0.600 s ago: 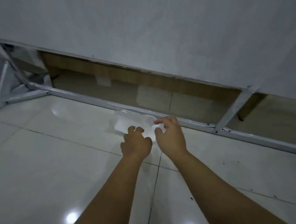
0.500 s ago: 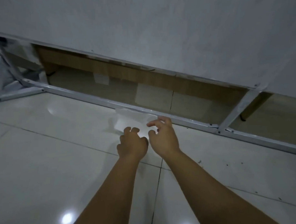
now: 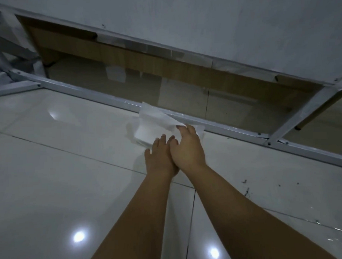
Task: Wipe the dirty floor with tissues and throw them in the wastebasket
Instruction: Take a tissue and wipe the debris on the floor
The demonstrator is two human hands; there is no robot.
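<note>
Head view: tissue lies on tiled floor, touching white metal frame rail, directly beyond both hands. Right hand nearer, fingers pinching tissue's right edge, lifting sheet; long axis runs toward rail. Left hand just beside, fingers loosely spread, holding nothing, near tissue's lower edge. Dark specks lie right of arms. Wastebasket not visible. Rail limits forward reach.

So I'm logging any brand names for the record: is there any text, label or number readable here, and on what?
None can be read. The tissue in the right hand is plain white, and the tape on the frame carries no print.
</note>
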